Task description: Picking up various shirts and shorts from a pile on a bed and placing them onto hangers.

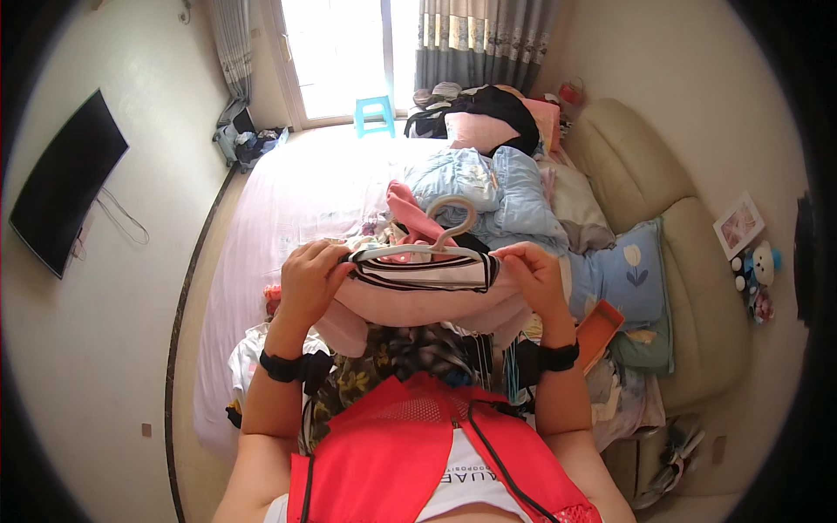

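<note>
Before my chest, a pale pink garment [399, 306] with a black-and-white striped neckline [425, 286] hangs on a white plastic clothes hanger [399, 250]. The hanger's hook [469, 212] points up and away from me. My left hand [314, 274] pinches the garment and hanger at the left shoulder. At the opposite shoulder, my right hand [533, 271] grips the striped edge between thumb and fingers. The garment's lower part sags toward me, over a dark patterned cloth [359, 366].
The bed [261, 216] carries a blue quilt [451, 176], a tulip-print pillow [621, 274], an orange box [600, 330] and a white garment [245, 356]. A beige headboard [706, 281] borders the right side. A blue stool [374, 116] stands by the window; a television [68, 183] hangs left.
</note>
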